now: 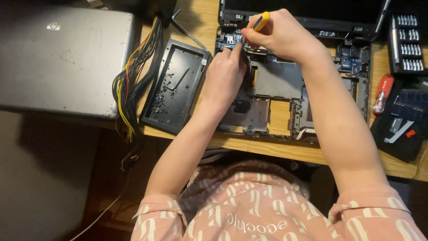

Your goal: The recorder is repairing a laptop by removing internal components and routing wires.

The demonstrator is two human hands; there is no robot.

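Now right hand (281,33) fisted on screwdriver (261,21), tip down at blue board (230,39); left hand (225,76) empty, fingertip pressed beside it, steadying laptop base (276,89) on tabletop (196,18).

Yellow-handled screwdriver (261,21); blue circuit board (229,39); black panel (174,87); red screwdriver (383,92); silver laptop (62,58); tan bench (267,149); pink patterned shirt (267,214).

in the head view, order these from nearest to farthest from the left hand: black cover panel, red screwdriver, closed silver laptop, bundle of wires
From the left hand:
1. Black cover panel, just to its left on the desk.
2. Bundle of wires, left of the panel.
3. Red screwdriver, far right by the bit case, and closed silver laptop, far left: too close to call.
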